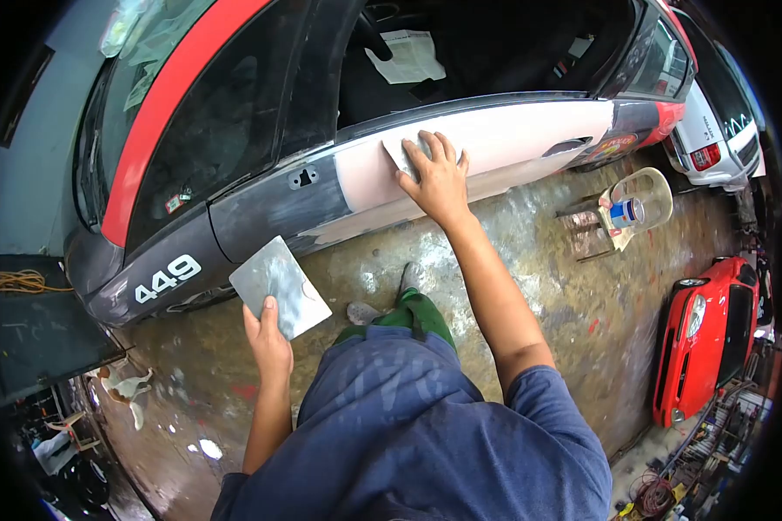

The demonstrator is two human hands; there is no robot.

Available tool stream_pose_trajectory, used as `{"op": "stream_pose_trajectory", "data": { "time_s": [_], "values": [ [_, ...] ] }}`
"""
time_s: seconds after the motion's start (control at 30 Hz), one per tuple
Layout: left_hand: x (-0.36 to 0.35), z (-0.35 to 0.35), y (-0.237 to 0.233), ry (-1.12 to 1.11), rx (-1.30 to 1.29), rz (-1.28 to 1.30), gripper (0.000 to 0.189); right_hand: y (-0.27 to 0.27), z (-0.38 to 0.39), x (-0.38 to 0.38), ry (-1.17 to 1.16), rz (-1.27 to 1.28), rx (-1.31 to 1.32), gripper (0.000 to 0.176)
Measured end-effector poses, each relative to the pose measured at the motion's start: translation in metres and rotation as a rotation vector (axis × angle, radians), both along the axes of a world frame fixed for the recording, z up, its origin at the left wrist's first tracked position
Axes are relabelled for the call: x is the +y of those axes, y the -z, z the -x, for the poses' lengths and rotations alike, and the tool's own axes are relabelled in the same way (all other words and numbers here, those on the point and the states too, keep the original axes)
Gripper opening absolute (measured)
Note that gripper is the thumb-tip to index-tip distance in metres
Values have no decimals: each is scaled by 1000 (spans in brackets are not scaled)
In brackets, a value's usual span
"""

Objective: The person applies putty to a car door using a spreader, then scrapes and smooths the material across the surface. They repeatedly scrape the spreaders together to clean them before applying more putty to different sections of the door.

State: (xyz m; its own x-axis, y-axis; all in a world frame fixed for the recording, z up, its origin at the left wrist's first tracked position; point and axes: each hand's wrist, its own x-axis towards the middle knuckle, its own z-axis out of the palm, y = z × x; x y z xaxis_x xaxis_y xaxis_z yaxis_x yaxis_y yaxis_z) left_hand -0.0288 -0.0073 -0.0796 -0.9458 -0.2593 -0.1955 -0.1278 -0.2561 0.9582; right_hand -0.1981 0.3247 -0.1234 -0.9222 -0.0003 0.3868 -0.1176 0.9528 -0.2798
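My left hand [271,343] grips a flat, squarish grey plate [287,278] by its lower edge, thumb on top; pale smears mark its face. Over the car door [513,130], my right hand [439,178] presses a thin, flat spreader [394,157] to the panel with fingers spread across it. Much of the spreader is hidden under the fingers. Pale pinkish filler or primer covers most of the door, while the section to its left is dark grey around a handle opening [303,178]. The car is dark with red trim and carries "449" near the front.
A pale plastic chair [656,187] with a blue-and-white can [626,213] on it stands at right. Beyond are a red car [708,339] and a silver vehicle [708,130]. A cat [126,391] is on the floor at lower left, beside a dark cabinet [39,326].
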Motion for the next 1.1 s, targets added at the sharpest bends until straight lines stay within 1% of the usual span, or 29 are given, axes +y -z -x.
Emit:
{"op": "stream_pose_trajectory", "data": {
  "time_s": [0.2,0.3,0.57,0.6,0.7,0.73,0.8,0.83,0.87,0.9,0.93,0.97,1.03,1.07,1.1],
  "values": [
    [-5,0,1,5,-3,52,43,5,5,-1,0,-32,16,57],
    [-8,-2,6,8,-22,73,43,21,-13,-6,10,-59,30,57],
    [-12,-6,-7,3,-81,118,43,127,-75,-14,58,38,-52,62],
    [-13,-6,-6,7,-89,115,43,141,-82,-14,65,15,-127,62],
    [-9,-3,-6,29,-93,117,43,154,-115,-18,122,178,-298,64],
    [-6,-2,-6,36,-90,117,43,145,-127,-20,169,275,-342,64],
    [0,3,2,56,-82,63,43,149,-151,-14,173,907,-359,63],
    [7,6,7,66,-75,28,43,142,-160,-5,165,1216,-351,62],
    [16,10,11,91,-95,-31,42,133,-174,7,143,1776,-379,62],
    [26,14,14,117,-113,-89,42,101,-185,17,97,2337,-387,63],
    [38,19,15,142,-129,-147,41,44,-189,22,117,2529,-315,64],
    [52,25,14,181,-171,-227,40,15,-195,31,-4,2623,-201,60],
    [85,39,10,260,-256,-379,39,-3,-200,52,15,2241,-172,54],
    [105,45,8,298,-263,-489,38,-14,-202,60,108,1859,-199,53],
    [126,49,-1,331,-305,-515,36,-33,-202,65,191,1478,-215,52]
  ]
}}
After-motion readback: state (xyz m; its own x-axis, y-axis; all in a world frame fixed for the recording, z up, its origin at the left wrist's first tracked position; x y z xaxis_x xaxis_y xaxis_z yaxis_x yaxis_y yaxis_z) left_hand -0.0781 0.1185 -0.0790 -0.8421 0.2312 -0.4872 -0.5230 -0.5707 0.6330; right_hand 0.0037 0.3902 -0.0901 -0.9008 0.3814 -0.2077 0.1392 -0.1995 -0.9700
